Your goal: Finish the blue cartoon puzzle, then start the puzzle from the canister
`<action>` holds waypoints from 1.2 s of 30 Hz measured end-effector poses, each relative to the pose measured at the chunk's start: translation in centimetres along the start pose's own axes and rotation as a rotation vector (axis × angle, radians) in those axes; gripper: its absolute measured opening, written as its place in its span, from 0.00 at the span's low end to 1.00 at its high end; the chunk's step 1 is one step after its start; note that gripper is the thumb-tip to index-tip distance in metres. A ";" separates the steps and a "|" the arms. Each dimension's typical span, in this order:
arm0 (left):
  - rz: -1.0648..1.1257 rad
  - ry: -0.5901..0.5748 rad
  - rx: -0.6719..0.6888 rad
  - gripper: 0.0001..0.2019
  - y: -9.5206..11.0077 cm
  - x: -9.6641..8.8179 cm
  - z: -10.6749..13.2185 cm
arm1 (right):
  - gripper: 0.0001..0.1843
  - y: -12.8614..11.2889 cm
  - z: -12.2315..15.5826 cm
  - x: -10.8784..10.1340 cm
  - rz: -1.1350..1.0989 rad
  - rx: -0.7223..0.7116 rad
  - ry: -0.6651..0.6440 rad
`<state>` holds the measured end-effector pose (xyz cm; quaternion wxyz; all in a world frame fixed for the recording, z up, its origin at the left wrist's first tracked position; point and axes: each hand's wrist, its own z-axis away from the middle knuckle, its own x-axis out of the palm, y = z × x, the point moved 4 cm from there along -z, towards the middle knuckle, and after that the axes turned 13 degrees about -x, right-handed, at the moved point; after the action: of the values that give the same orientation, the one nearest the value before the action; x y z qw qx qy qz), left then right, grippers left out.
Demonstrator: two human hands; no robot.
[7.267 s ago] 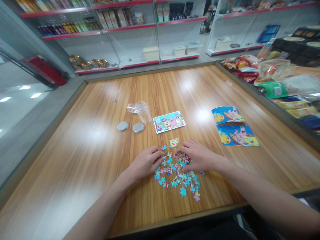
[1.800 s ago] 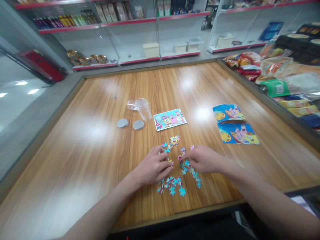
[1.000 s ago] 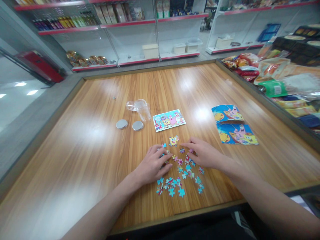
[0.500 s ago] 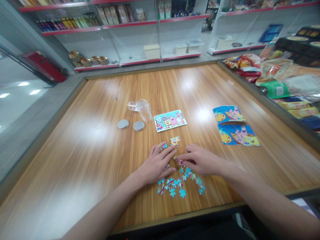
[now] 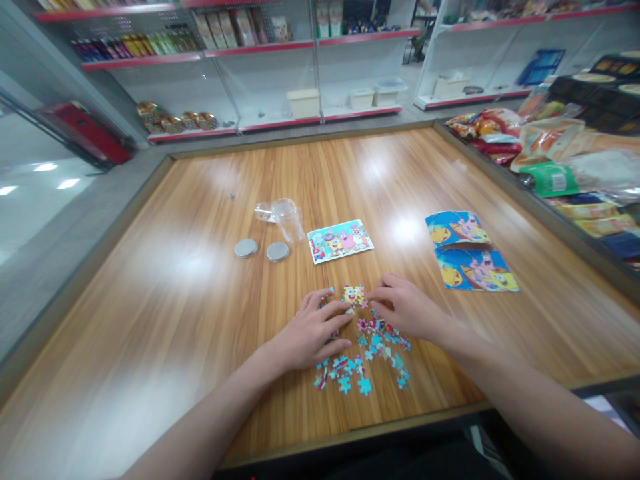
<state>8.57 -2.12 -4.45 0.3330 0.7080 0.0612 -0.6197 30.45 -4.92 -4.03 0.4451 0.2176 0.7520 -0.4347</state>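
A small joined section of jigsaw pieces (image 5: 354, 295), yellow with a cartoon face, lies between my hands. My left hand (image 5: 317, 333) rests palm down with fingers apart, its fingertips beside a small piece below that section. Curled fingers of my right hand (image 5: 403, 307) are at the section's right edge, the thumb near the index finger; their exact contact is partly hidden. Loose blue jigsaw pieces (image 5: 365, 386) are scattered nearer to me, and pink and red ones (image 5: 373, 325) lie under and beside my right hand. Above stands out a flat picture card (image 5: 341, 242) with cartoon figures.
Two round silver lids (image 5: 246, 248) and clear plastic containers (image 5: 287, 217) are at the left. A blue cartoon-printed folded sheet (image 5: 475, 267) lies at the right. Packaged goods (image 5: 555, 177) are beyond the table's right edge, with shelves (image 5: 270, 80) behind.
The joined yellow section has shifted slightly toward me. My right hand has moved up from the loose pieces to its right edge. My left hand has stayed nearly in place.
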 end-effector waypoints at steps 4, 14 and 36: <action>0.035 -0.036 0.034 0.22 0.6 -0.3 0.1 | 0.07 0.3 0.1 0.4 -0.025 0.097 0.029; 0.063 -0.045 0.086 0.23 1.0 -0.3 0.3 | 0.03 0.1 -0.2 1.1 -0.045 0.094 -0.012; 0.013 -0.030 0.055 0.23 0.8 -0.5 0.1 | 0.11 -0.2 -0.6 0.7 0.005 0.067 -0.063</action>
<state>8.76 -2.68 -3.67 0.3185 0.7080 0.0347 -0.6294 29.67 -4.61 -4.39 0.4622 0.2205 0.7219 -0.4654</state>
